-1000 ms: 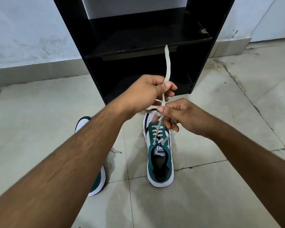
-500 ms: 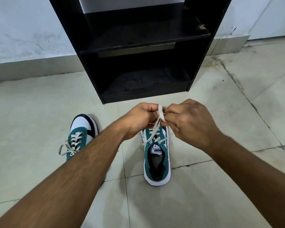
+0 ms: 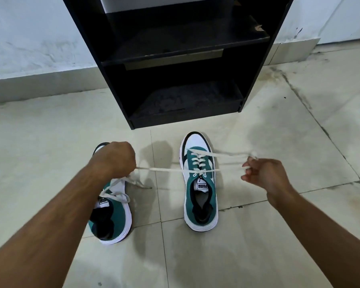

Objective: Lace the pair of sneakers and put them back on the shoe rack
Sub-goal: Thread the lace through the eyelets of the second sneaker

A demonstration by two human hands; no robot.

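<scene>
Two green, white and black sneakers stand on the tiled floor, toes toward the rack. The right sneaker has its white lace drawn out taut to both sides above its top eyelets. My left hand is closed on the lace's left end, hovering over the toe of the left sneaker. My right hand pinches the lace's right end, to the right of the shoe. The left sneaker's laces lie loose over its tongue. My left forearm hides part of that shoe.
A black shoe rack stands against the white wall straight ahead, with two shelves bare. Its bottom shelf is just beyond the sneakers' toes. Pale floor tiles spread to both sides and toward me.
My hands were together over the right sneaker's laces; now they have pulled apart sideways, stretching the lace ends out left and right. The view has tilted so both shoes show.
</scene>
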